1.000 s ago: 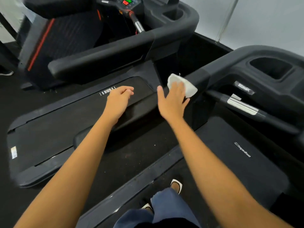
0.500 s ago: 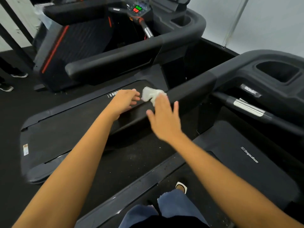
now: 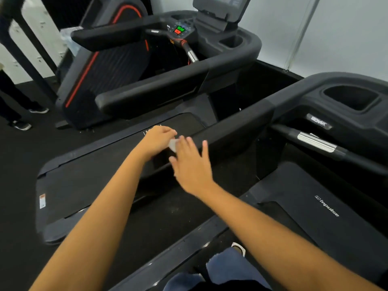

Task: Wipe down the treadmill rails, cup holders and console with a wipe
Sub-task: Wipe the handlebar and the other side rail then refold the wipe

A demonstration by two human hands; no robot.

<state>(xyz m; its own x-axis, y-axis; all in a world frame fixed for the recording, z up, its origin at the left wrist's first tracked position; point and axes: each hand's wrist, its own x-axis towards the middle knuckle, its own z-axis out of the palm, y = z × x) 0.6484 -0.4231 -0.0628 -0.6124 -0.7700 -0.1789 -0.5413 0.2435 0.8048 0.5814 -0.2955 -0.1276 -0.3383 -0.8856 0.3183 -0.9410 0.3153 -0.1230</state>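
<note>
Two treadmills (image 3: 130, 156) (image 3: 327, 206), two hands (image 3: 157, 140) (image 3: 192, 166), one white wipe (image 3: 173, 144), two cup holders (image 3: 231, 42) (image 3: 350, 97), one console (image 3: 220, 5).

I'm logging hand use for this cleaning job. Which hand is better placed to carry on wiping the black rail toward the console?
Probably the right hand: it lies flat along the black padded rail with the white wipe at its fingertips. The left hand is curled at the rail's near end, touching the wipe's other edge.
</note>
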